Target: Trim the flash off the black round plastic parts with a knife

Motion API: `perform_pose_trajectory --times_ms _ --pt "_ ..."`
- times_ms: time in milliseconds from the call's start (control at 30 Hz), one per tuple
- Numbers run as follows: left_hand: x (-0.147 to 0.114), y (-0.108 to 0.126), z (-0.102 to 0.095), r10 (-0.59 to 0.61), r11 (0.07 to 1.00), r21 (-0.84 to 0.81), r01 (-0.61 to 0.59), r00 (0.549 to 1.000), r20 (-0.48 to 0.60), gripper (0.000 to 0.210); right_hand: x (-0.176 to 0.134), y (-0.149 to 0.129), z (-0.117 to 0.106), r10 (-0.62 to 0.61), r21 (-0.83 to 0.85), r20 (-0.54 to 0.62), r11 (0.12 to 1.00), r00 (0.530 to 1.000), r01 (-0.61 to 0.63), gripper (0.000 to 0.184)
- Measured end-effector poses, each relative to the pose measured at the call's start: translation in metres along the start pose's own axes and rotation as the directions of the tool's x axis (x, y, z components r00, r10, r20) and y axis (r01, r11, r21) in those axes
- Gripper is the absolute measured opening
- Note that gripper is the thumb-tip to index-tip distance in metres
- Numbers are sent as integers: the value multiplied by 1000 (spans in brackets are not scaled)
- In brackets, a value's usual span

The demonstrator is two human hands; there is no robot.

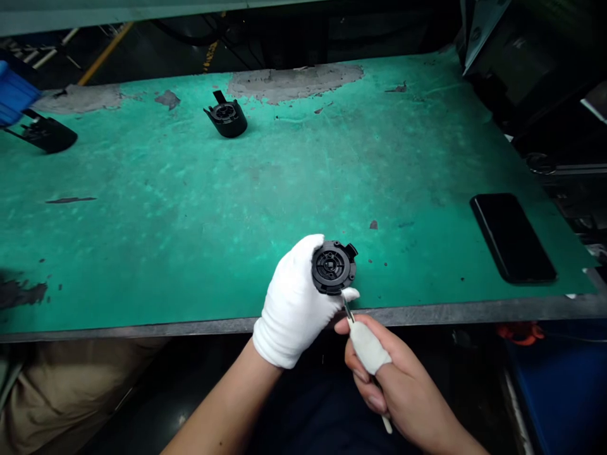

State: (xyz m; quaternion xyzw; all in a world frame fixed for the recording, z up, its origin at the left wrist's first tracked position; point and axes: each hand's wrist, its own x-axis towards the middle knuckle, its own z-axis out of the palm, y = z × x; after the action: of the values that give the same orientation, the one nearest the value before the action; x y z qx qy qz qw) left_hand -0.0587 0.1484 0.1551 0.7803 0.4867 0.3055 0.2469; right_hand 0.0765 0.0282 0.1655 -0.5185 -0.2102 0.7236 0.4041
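Note:
My left hand [294, 302], in a white glove, is closed around a round black plastic part [332, 268] above the table's front edge. The part's ribbed circular face is turned up, and a tab sticks out at its upper right. In my bare right hand [396, 373] is a slim tool [349, 309] with a metal tip and a pale handle; a white cover wraps the thumb. The tool's tip meets the lower rim of the black part beside my left fingertip; whether it touches the part or only lies against it, I cannot tell.
On the worn green tabletop [284, 183], a similar black part [229, 119] stands at the back, and another [52, 134] lies far left by a blue bin [16, 95]. A black phone [515, 237] lies at right. At lower left shows a person's trousered leg [71, 392].

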Motion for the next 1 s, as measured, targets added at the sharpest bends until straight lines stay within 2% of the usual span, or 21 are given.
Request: perform_pose_trajectory --times_ms 100,133,233,267,300,367,433,467,533,667,733,800,867,933,1000 --pt "-1 0 0 -4 1000 4 4 1000 -1 81 -1 -2 4 3 0 17 1000 1000 -3 35" --pt "-1 0 0 -2 1000 7 2 1000 -1 82 -2 -3 6 -6 -44 61 999 998 8 35" --pt "-2 -3 2 21 999 25 -20 1000 -5 89 -6 -3 18 -54 -247 311 959 949 136 33" --pt "-2 -4 2 27 999 33 -27 1000 -6 89 -7 -3 23 -55 -262 382 951 922 165 33" --pt "-2 -5 2 29 999 39 -28 1000 -12 89 -7 -2 28 -38 -224 416 964 909 142 34" --pt "-3 -5 1 24 999 34 -23 999 -27 89 -7 1 36 33 -5 359 999 933 -33 37" --pt "-3 -4 0 34 999 13 -33 999 -27 86 -6 3 40 117 248 253 952 960 -182 37" --pt "-3 -4 0 46 999 1 -46 999 -25 84 -6 3 41 142 339 199 918 970 -204 36" --pt "-4 -4 -1 70 997 -12 -70 997 -24 79 -4 2 42 144 437 130 880 981 -187 32" --pt "-3 -3 -2 65 998 -19 -66 997 -47 77 0 0 49 124 520 115 838 986 -166 29" --pt "-2 -2 -2 62 997 -34 -63 998 -27 73 -1 2 53 109 534 102 832 989 -147 29" --pt "-3 0 -1 52 998 -38 -52 999 -10 68 -5 3 54 58 537 85 838 995 -95 30" --pt "-5 3 1 36 999 -31 -37 999 -26 67 -10 0 49 -77 541 58 840 995 34 35" --pt "-8 5 3 28 999 -29 -29 998 -65 67 -12 -10 40 -263 548 -24 803 965 233 39" --pt "-10 3 1 34 998 -48 -38 996 -87 68 -10 -24 28 -363 503 -172 767 916 399 34"
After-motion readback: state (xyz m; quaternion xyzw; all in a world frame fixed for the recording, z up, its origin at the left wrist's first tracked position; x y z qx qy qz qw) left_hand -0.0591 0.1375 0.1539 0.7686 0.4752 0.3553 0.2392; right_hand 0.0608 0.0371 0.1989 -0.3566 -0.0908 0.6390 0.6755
